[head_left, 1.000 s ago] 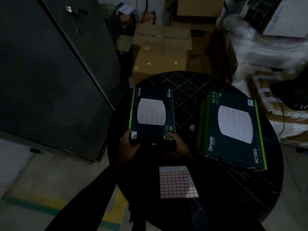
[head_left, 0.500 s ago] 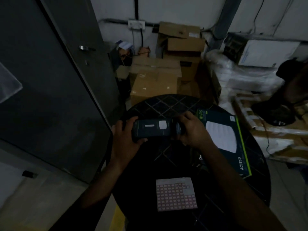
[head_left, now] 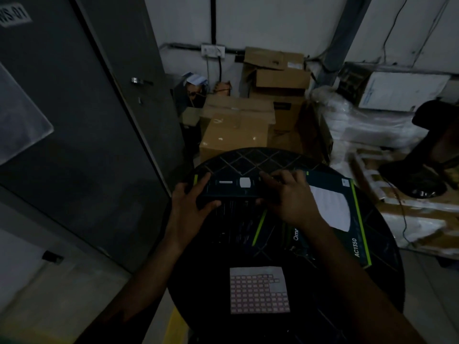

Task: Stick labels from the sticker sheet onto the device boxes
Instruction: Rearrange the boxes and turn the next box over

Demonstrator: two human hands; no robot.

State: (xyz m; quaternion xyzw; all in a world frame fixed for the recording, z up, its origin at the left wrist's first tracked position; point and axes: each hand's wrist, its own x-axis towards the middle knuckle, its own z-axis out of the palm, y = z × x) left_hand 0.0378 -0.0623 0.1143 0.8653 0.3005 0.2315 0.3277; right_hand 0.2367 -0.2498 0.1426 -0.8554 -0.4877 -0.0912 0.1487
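1. My left hand (head_left: 192,209) grips the left end of the smaller box (head_left: 229,186). The thumb curls under its near edge and the fingers (head_left: 202,181) wrap over the far side, so that hand is clamped on the box.
2. The box is tipped up on edge near the far-left edge of the desk (head_left: 387,264). A narrow side panel faces me, and its long axis runs left to right between my two hands. I cannot tell whether its lower edge touches the desk.
3. My right hand (head_left: 285,197) clamps the right end of the same box, with its fingers curled over the top. It covers part of the second box (head_left: 345,219), which lies flat along the right side of the desk.
4. The coming move turns on the sticker sheet (head_left: 259,290). It lies flat at the near edge of the desk, well apart from both hands and toward me. It sits slightly right of centre, so I judge the right hand is the nearer one to let go and reach back for a label.
5. A second ago the held box lay face up in both hands with its broad printed top showing. Now it has been rotated onto its edge and sits further from me. The sheet and the second box have stayed put.
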